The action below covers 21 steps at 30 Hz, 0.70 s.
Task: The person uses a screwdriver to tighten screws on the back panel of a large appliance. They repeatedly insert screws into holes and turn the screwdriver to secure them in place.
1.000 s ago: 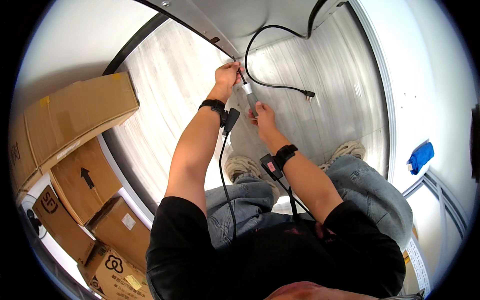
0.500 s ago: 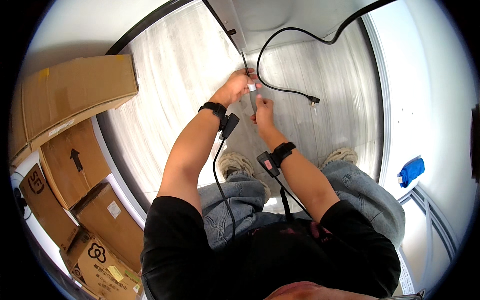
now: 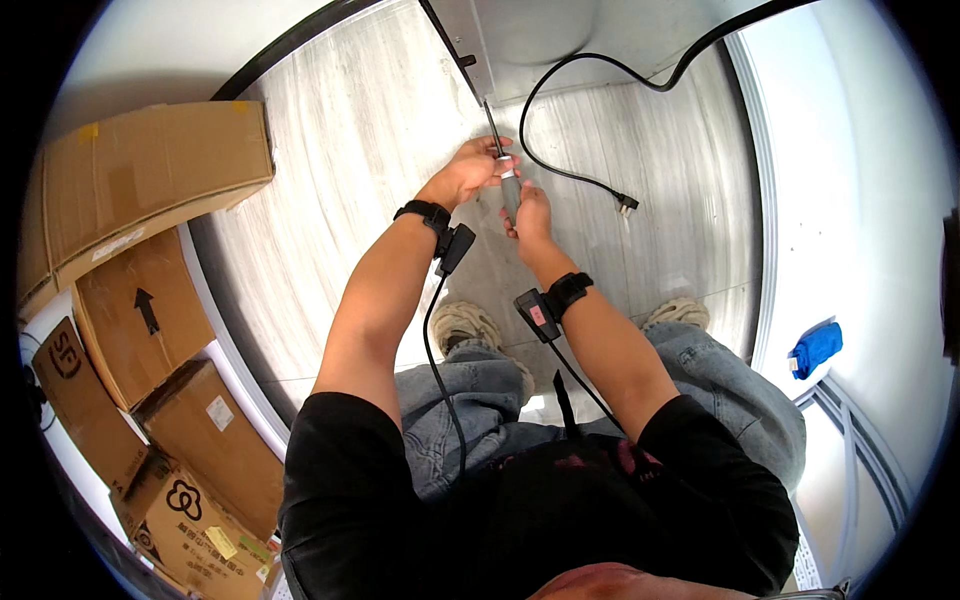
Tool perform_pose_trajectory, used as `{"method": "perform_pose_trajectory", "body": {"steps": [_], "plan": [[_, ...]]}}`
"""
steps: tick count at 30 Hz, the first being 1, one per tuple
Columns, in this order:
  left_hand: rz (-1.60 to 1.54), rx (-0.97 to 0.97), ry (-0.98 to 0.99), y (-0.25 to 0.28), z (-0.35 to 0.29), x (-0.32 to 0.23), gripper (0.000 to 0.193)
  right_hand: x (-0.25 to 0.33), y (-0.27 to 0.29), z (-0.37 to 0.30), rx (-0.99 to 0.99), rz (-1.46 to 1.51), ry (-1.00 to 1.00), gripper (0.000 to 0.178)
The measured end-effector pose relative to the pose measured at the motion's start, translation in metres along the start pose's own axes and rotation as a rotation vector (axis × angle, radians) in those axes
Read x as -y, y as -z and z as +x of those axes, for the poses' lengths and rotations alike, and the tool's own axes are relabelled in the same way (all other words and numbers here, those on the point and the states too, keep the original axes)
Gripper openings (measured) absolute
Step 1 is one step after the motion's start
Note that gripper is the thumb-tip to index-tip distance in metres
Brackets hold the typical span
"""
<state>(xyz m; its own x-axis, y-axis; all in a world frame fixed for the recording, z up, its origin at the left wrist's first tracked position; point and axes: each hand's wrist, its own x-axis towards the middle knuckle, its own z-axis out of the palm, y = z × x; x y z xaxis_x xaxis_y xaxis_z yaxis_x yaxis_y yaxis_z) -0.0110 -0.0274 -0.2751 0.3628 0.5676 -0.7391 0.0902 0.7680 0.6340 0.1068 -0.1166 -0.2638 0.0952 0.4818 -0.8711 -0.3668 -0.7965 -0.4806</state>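
Note:
A screwdriver (image 3: 511, 196) with a grey handle, a white collar and a dark shaft is held in both of my hands. Its shaft slants up to the lower corner of a pale metal appliance panel (image 3: 560, 35); the tip's exact contact is too small to make out. Around the collar and the base of the shaft, the fingers of my left hand (image 3: 467, 174) are closed. My right hand (image 3: 534, 214) grips the handle lower down, its thumb lying along it. A black power cord (image 3: 529, 135) loops beside my hands.
The cord's plug (image 3: 627, 203) lies on the light wood-look floor (image 3: 350, 160), right of my hands. Cardboard boxes (image 3: 150, 190) are stacked along the left. A folded blue cloth (image 3: 816, 349) is at the right wall. My shoes (image 3: 468, 325) stand below my hands.
My right hand has shifted slightly and turned around the handle, so more of the grey grip shows. My left hand stays at the collar. The view has moved a little.

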Motion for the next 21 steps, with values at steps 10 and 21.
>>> {"method": "perform_pose_trajectory", "body": {"steps": [10, 21], "plan": [[0.13, -0.229, 0.04, -0.002, 0.005, -0.009, 0.043, -0.015, -0.001, 0.016, 0.012, -0.14, 0.096, 0.03], [0.223, -0.115, 0.023, -0.016, 0.002, -0.012, 0.043, -0.013, 0.0, 0.005, -0.076, -0.205, 0.27, 0.033]]}}
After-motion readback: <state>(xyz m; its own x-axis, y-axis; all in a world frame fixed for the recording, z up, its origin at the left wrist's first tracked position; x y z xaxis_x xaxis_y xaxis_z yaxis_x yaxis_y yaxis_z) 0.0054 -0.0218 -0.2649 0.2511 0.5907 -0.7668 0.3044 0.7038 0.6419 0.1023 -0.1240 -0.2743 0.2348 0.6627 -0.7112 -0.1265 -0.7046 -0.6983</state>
